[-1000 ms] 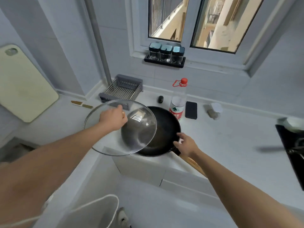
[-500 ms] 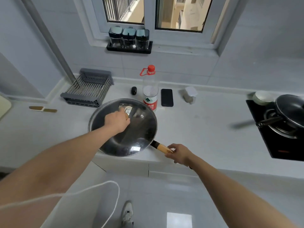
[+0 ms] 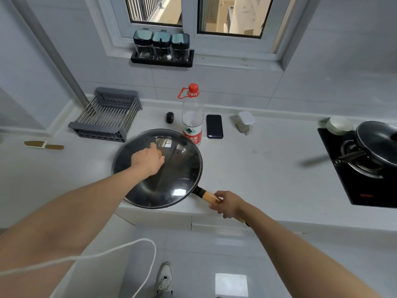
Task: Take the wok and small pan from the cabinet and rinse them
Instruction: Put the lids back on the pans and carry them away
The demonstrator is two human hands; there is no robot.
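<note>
A black wok (image 3: pixel 194 179) sits on the white counter (image 3: pixel 257 168) near its front edge, covered by a round glass lid (image 3: pixel 178 168). My left hand (image 3: pixel 148 158) is closed over the lid's wooden knob at the lid's centre. My right hand (image 3: pixel 227 204) grips the wok's wooden handle (image 3: pixel 207 195), which sticks out to the lower right past the counter edge. A small black pan (image 3: pixel 378 147) with a dark handle rests on the stove burner at the far right.
A grey dish rack (image 3: pixel 107 117) stands at the back left, a knife (image 3: pixel 44 145) left of it. Behind the wok stand a clear red-capped bottle (image 3: pixel 192 117), a phone (image 3: pixel 214 126), a small black object (image 3: pixel 169 117) and a white container (image 3: pixel 245 122). Black stove (image 3: pixel 352 190) at right.
The lid, held tilted above the wok's left side a second ago, now lies flat on the wok. My right hand slid from the wok's rim onto the handle. The view swung right.
</note>
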